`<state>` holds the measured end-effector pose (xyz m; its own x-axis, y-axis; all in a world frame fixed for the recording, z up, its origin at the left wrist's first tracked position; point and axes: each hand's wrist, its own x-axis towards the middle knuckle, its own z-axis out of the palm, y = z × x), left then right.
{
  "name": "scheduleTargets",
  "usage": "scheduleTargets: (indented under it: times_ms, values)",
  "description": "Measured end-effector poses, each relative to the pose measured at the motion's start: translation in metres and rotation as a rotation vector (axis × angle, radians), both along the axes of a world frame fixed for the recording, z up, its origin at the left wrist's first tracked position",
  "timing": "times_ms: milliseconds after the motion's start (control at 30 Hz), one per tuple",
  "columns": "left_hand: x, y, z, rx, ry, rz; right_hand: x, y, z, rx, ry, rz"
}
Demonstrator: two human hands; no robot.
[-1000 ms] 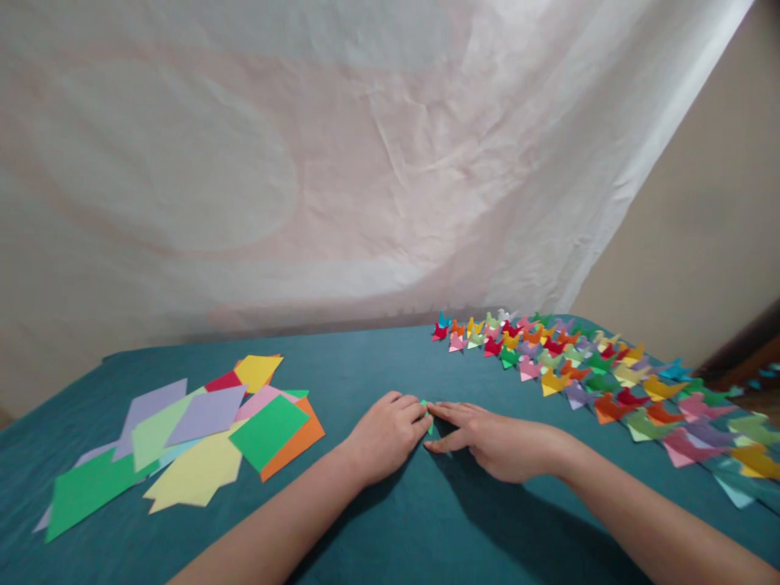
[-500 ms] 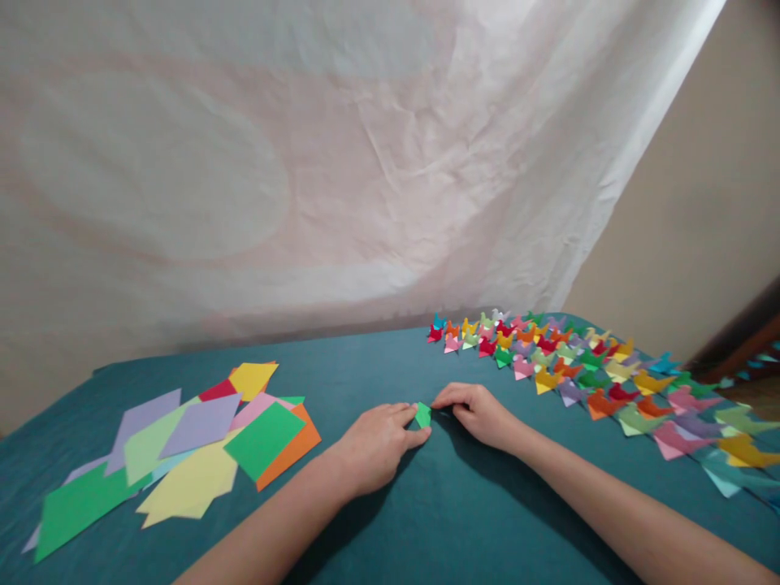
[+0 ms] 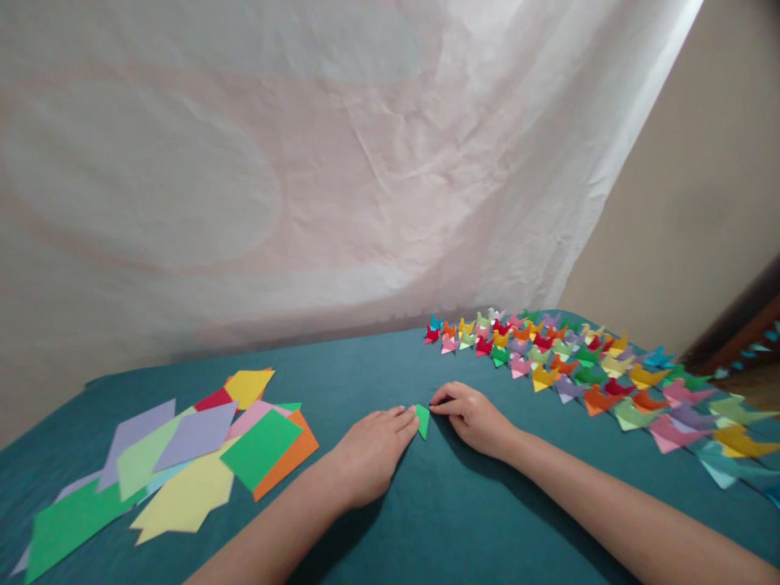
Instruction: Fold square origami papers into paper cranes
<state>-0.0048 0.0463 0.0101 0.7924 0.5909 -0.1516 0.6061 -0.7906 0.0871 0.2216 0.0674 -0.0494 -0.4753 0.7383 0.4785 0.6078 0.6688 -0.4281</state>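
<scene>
A small folded green paper piece (image 3: 422, 420) lies on the teal cloth-covered table (image 3: 378, 366) between my hands. My left hand (image 3: 374, 451) rests palm down with its fingers stretched out flat, the fingertips touching the left edge of the green piece. My right hand (image 3: 472, 416) is curled, its thumb and forefinger pinched together at the right edge of the same piece. Both forearms reach in from the bottom of the view.
A loose pile of flat coloured paper sheets (image 3: 183, 455) lies on the left of the table. Rows of several small folded paper birds (image 3: 585, 370) cover the right side. A creased white sheet (image 3: 305, 162) hangs behind the table.
My right hand went from lying flat on the green piece to a curled pinch at its right edge. My left hand's fingers flattened out. The view drifted slightly right.
</scene>
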Motion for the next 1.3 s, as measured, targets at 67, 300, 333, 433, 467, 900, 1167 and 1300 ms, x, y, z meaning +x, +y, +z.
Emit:
scheduleTargets:
  times_ms: [67,300,333,433,467,900,1167,1300]
  values:
    - [0.002,-0.002,0.0,0.018,0.009,0.015,0.0,-0.001,0.001,0.008,-0.007,0.0]
    - [0.006,-0.002,0.0,0.131,-0.077,-0.009,-0.001,-0.002,0.003,0.009,-0.036,0.019]
    - [0.008,-0.003,0.001,0.147,-0.1,-0.013,-0.001,-0.003,0.004,0.007,-0.04,0.02]
    - [0.012,-0.004,0.003,0.169,-0.134,-0.016,-0.002,-0.003,0.004,-0.005,-0.035,0.022]
    - [0.013,-0.004,0.003,0.171,-0.134,-0.011,-0.002,-0.004,0.004,-0.009,-0.03,0.025]
    - [0.016,-0.005,-0.003,0.225,-0.099,-0.051,-0.004,-0.009,0.003,0.003,0.032,0.061]
    - [0.015,-0.005,-0.001,0.258,-0.069,-0.095,-0.01,-0.013,0.003,0.007,0.023,0.124]
    - [0.012,-0.007,0.005,0.23,-0.078,-0.09,-0.012,-0.015,0.005,0.013,-0.017,0.135]
